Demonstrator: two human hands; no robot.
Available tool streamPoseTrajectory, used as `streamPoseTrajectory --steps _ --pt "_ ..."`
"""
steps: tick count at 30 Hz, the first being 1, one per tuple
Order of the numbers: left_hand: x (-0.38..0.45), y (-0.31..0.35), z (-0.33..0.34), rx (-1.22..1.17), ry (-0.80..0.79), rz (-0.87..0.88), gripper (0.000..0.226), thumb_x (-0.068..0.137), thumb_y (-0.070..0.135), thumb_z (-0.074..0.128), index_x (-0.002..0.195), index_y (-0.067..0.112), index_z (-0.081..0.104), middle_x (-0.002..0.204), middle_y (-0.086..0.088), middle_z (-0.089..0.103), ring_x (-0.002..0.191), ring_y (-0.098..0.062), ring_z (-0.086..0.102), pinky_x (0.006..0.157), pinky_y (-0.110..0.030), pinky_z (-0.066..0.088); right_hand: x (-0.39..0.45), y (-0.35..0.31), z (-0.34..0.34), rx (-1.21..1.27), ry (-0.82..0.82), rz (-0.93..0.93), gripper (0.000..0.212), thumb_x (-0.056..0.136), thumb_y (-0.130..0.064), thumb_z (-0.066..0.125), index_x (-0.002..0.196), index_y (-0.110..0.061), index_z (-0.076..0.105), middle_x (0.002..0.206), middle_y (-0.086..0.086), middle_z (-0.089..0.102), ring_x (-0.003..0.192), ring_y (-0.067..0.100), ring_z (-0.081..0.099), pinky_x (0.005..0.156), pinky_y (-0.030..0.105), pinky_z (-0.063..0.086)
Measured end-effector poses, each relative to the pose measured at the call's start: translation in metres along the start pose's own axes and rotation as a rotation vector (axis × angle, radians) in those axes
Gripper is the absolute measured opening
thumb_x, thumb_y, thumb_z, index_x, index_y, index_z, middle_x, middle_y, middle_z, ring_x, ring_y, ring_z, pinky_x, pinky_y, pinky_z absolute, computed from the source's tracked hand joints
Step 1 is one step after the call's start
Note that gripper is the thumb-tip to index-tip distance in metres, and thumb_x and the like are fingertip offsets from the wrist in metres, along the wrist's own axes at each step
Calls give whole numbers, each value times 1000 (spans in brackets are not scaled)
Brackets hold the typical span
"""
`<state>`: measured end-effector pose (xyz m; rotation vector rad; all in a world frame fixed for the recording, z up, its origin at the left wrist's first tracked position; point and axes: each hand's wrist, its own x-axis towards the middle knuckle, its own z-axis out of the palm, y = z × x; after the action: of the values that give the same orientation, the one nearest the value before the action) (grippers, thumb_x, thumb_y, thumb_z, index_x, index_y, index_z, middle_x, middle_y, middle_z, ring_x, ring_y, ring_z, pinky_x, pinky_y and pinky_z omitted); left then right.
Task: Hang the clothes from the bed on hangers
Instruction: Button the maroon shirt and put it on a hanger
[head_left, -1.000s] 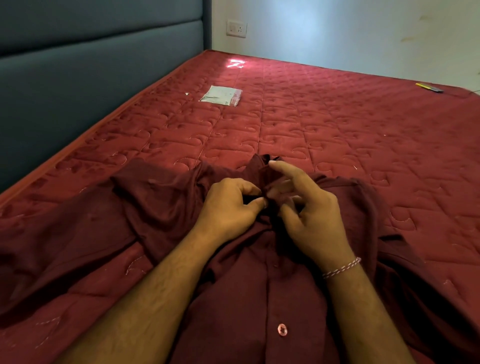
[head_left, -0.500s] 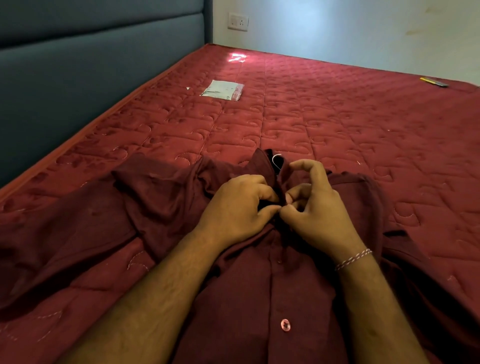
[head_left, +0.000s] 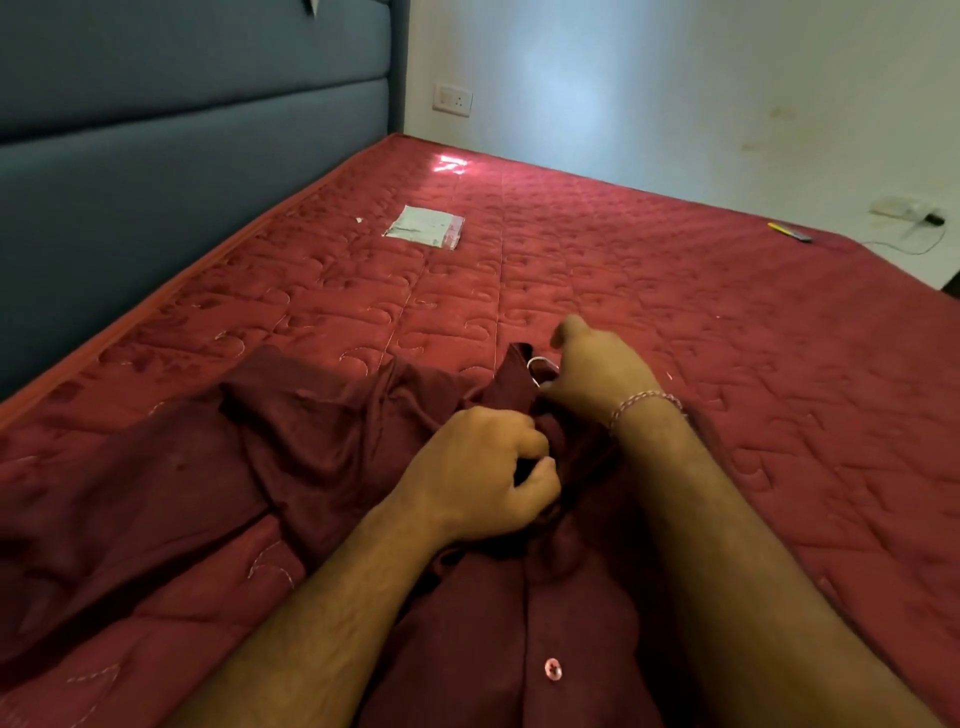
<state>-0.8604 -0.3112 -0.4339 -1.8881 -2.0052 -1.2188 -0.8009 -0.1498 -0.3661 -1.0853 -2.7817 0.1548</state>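
A maroon button-up shirt (head_left: 332, 457) lies spread on the red quilted mattress (head_left: 675, 338), collar away from me. My left hand (head_left: 483, 473) grips the shirt's front placket just below the collar. My right hand (head_left: 597, 369) is at the collar, fingers curled around the metal hook of a hanger (head_left: 540, 366) that pokes out of the neck opening. The hanger's body is hidden inside the shirt. A pink button (head_left: 552, 669) shows lower on the placket.
A small clear plastic packet (head_left: 426, 227) lies on the mattress further back. A yellow-and-grey pen-like object (head_left: 789, 231) sits near the far right edge. A blue padded headboard (head_left: 156, 171) runs along the left; a white wall with a socket (head_left: 453, 100) stands behind.
My right hand has left the top button area and moved up to the collar, taking the hanger hook. The left hand stays gripping the placket. The camera has tilted upward.
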Motion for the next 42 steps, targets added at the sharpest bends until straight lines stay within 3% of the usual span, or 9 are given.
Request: streamPoseTrajectory --steps 5,9,13,17,20,22,33,38,42 --pt "5 -3 -3 -159 10 -424 57 95 50 56 53 16 38 47 -1 37 47 -17 37 52 -33 28 -17 34 15 233 45 155 18 80 -20 73 97 -18 68 94 9 73 94 33 69 81 36 55" --pt "9 -4 -1 -280 140 -681 25 89 50 68 97 28 57 65 6 64 59 -12 66 67 -37 56 -70 38 33 464 282 199 32 78 -5 60 99 -29 66 84 0 71 79 24 67 70 27 43" --pt "19 30 -10 -101 127 -618 58 82 66 67 129 37 48 97 12 63 89 -11 65 82 -36 54 -116 36 26 953 489 196 51 78 8 51 103 -34 67 83 -7 72 62 8 60 65 26 47" --pt "20 69 -6 140 77 -553 29 90 57 65 108 34 66 99 13 58 91 -12 61 72 -29 41 -152 35 21 1329 464 200 44 81 8 43 92 -23 72 81 5 70 63 16 53 58 30 46" --pt "6 82 1 -99 143 -543 5 90 33 75 90 28 74 93 9 57 83 -8 61 74 -25 46 -179 33 24 1180 462 171 12 85 -18 64 93 -24 69 86 -8 71 73 4 62 69 21 49" --pt "-5 85 -2 -297 138 -530 8 85 24 84 87 27 76 97 5 63 82 -5 63 77 -20 50 -187 38 23 1009 539 181 19 81 -26 79 94 -25 64 90 -15 68 83 -3 62 71 10 45" --pt "-6 65 -26 -905 252 -1083 15 102 17 63 89 18 69 78 0 72 73 -17 66 72 -36 54 -181 72 18 669 619 65 20 85 -8 72 93 -25 79 98 -8 66 86 9 65 83 21 52" --pt "3 67 -15 -1019 309 -1268 9 100 16 65 105 9 68 76 -9 69 53 -20 65 49 -32 56 -171 66 11 1583 188 509 20 91 1 64 99 -13 76 85 8 73 68 19 69 57 28 56" --pt "5 65 -14 -1030 325 -1277 20 89 10 74 107 1 71 93 -19 74 86 -34 74 84 -60 60 -164 76 4 2015 -109 638 40 87 -1 42 114 -11 69 96 14 70 80 28 68 74 42 62"
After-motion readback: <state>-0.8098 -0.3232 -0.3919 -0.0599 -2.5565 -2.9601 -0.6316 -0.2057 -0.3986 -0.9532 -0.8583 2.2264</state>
